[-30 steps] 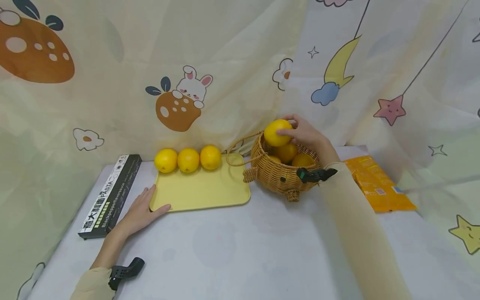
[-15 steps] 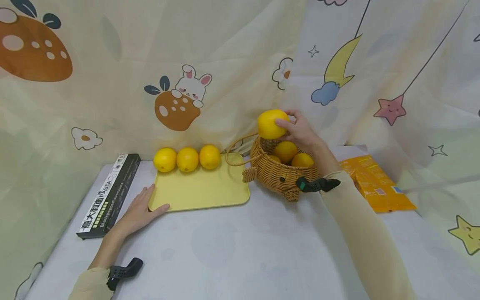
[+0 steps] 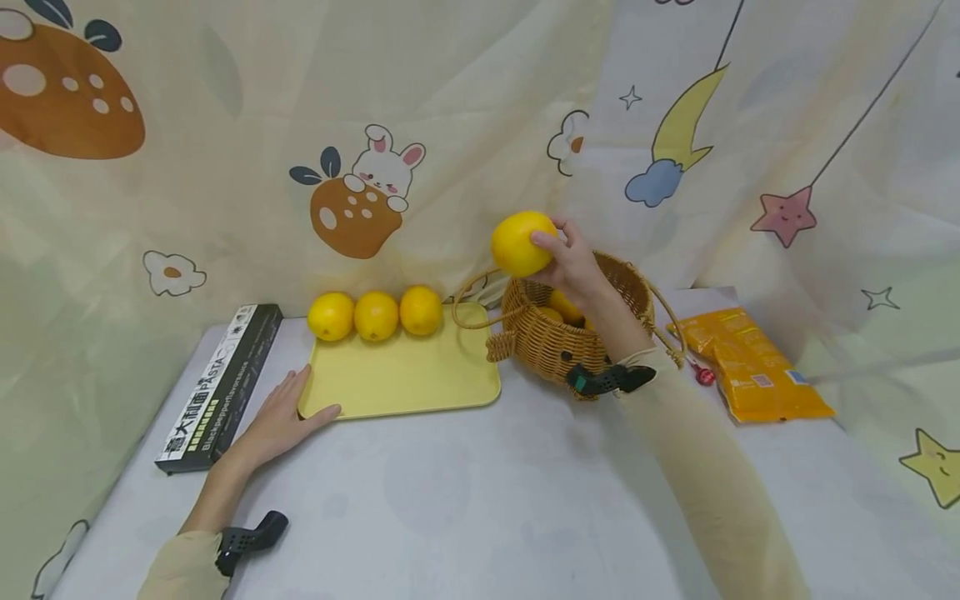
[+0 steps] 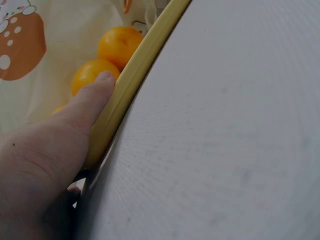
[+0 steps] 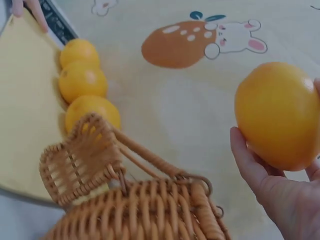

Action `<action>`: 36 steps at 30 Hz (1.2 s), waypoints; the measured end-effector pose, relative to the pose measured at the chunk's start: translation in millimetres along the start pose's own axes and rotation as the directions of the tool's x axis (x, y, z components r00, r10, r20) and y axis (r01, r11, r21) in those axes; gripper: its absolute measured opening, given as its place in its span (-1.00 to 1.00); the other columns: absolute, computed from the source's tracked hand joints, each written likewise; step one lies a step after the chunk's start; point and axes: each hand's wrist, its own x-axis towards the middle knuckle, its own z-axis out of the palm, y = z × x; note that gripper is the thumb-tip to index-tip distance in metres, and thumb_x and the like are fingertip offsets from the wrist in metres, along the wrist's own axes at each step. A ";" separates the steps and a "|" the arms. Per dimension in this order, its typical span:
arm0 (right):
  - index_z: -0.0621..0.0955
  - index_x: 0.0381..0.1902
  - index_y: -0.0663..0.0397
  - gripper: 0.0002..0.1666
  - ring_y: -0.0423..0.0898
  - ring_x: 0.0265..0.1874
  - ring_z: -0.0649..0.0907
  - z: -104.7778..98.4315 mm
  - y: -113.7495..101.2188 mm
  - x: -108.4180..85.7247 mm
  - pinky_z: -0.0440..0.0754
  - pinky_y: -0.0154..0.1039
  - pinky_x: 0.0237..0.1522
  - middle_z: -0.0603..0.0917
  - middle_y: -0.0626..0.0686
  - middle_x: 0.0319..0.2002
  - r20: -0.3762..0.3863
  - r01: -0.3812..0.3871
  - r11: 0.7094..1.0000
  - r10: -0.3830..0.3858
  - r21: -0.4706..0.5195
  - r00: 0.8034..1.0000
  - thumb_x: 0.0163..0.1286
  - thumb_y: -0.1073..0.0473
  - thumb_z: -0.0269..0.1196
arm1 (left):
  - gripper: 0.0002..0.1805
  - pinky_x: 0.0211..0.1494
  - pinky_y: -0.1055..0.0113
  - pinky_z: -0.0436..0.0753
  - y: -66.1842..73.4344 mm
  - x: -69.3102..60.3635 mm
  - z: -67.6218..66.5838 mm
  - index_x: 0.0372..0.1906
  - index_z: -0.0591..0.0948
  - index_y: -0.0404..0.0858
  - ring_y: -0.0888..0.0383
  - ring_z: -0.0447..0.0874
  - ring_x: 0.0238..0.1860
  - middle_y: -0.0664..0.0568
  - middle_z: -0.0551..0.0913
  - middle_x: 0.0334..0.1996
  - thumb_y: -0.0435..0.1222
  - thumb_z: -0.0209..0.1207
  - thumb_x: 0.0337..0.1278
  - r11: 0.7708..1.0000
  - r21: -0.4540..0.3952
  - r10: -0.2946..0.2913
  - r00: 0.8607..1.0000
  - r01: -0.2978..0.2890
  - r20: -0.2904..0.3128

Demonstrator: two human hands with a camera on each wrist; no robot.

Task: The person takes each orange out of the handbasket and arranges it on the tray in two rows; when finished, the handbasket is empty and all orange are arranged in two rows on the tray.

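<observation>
Above the wicker basket, the right hand pinches 1 orange between thumb and fingers; it is likely firm, moderately heavy and slightly slippery, best held round its middle. The left hand, thumb spread, touches the yellow tray.

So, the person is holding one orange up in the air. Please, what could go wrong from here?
First, the held orange looks round and smooth, and only the fingers and thumb of the right hand hold it, so it might slip. Second, three oranges sit in a row along the far edge of the tray; a bump, or a push from the left hand touching the tray, could set them rolling.
</observation>
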 end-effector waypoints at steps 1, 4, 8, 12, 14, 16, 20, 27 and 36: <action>0.30 0.11 -0.17 -0.67 -0.01 0.00 0.56 2.0 1.7 0.1 0.69 -0.14 -0.16 0.42 0.01 0.11 0.004 0.002 1.000 -0.002 0.011 1.000 0.45 0.19 0.03 | 0.21 0.46 -0.40 -0.14 -0.2 0.2 0.0 0.53 -0.22 -0.37 -0.43 -0.25 0.51 -0.45 -0.19 0.51 0.31 0.07 0.13 1.000 0.001 0.000 1.000 0.000 0.000; 0.36 0.14 -0.18 -0.67 0.02 0.06 0.50 8.6 6.2 1.3 0.64 0.00 -0.05 0.40 -0.01 0.15 0.035 0.020 0.999 -0.021 0.037 0.999 0.45 0.19 0.00 | 0.21 0.47 -0.39 -0.15 -1.2 0.8 0.4 0.53 -0.22 -0.38 -0.42 -0.26 0.51 -0.44 -0.19 0.51 0.31 0.07 0.13 1.000 0.003 0.002 1.000 -0.002 -0.001; 0.27 0.38 -0.10 -0.47 0.11 0.20 0.42 17.8 11.3 4.4 0.48 0.31 0.18 0.31 0.01 0.28 0.066 0.043 0.997 -0.048 0.069 0.997 0.48 0.15 -0.05 | 0.20 0.47 -0.39 -0.15 -2.6 1.5 1.5 0.53 -0.22 -0.36 -0.41 -0.26 0.51 -0.43 -0.19 0.52 0.32 0.07 0.13 1.000 0.006 0.002 1.000 -0.002 -0.004; 0.10 0.50 -0.17 -0.35 0.16 0.30 0.35 24.7 16.2 7.7 0.29 0.41 0.29 0.20 0.00 0.39 0.062 0.020 0.992 -0.028 0.124 0.998 0.48 0.08 -0.12 | 0.20 0.47 -0.39 -0.15 -2.9 1.7 2.2 0.54 -0.23 -0.35 -0.41 -0.26 0.52 -0.42 -0.19 0.52 0.32 0.06 0.14 1.000 0.006 0.002 1.000 -0.002 -0.005; 0.06 0.51 -0.23 -0.33 0.13 0.28 0.36 26.9 18.4 8.4 0.31 0.33 0.30 0.21 0.00 0.38 0.067 -0.009 0.990 0.000 0.143 0.998 0.47 0.04 -0.13 | 0.20 0.47 -0.39 -0.16 -2.6 1.5 2.2 0.54 -0.23 -0.34 -0.41 -0.26 0.52 -0.41 -0.20 0.52 0.32 0.06 0.13 1.000 0.003 -0.001 1.000 0.001 -0.002; 0.03 0.51 -0.24 -0.32 0.08 0.22 0.39 29.1 19.9 8.1 0.35 0.25 0.26 0.26 0.01 0.33 0.072 -0.031 0.989 0.020 0.147 0.997 0.48 0.02 -0.11 | 0.20 0.47 -0.39 -0.16 -2.1 1.5 2.1 0.54 -0.23 -0.34 -0.40 -0.26 0.52 -0.41 -0.20 0.52 0.32 0.06 0.13 1.000 0.001 -0.002 1.000 0.002 0.000; 0.01 0.50 -0.17 -0.22 0.04 0.11 0.44 35.3 22.4 5.3 0.56 0.03 0.10 0.28 0.04 0.23 0.084 -0.042 0.998 0.038 0.051 0.996 0.43 0.12 0.06 | 0.20 0.47 -0.39 -0.16 -1.8 0.9 1.7 0.54 -0.23 -0.34 -0.40 -0.27 0.52 -0.41 -0.20 0.52 0.32 0.06 0.13 1.000 0.001 -0.002 1.000 0.002 0.001; 0.06 0.41 -0.16 -0.06 0.04 0.07 0.52 47.0 46.4 -13.1 0.61 -0.21 0.00 0.34 0.16 0.24 0.093 -0.080 0.933 0.120 -0.351 0.988 0.22 0.11 0.33 | 0.20 0.46 -0.40 -0.17 0.6 1.0 -0.3 0.54 -0.24 -0.34 -0.41 -0.28 0.52 -0.42 -0.21 0.52 0.32 0.06 0.14 1.000 -0.002 0.001 1.000 -0.001 0.007; 0.18 0.43 -0.28 -0.05 0.08 0.08 0.53 65.4 82.7 -40.2 0.58 -0.07 0.06 0.37 0.05 0.27 0.207 -0.020 0.851 0.150 -0.524 0.967 0.16 0.04 0.40 | 0.20 0.46 -0.40 -0.15 0.7 1.6 -0.3 0.53 -0.23 -0.36 -0.41 -0.27 0.52 -0.42 -0.20 0.52 0.31 0.07 0.15 1.000 -0.003 0.012 1.000 -0.012 0.006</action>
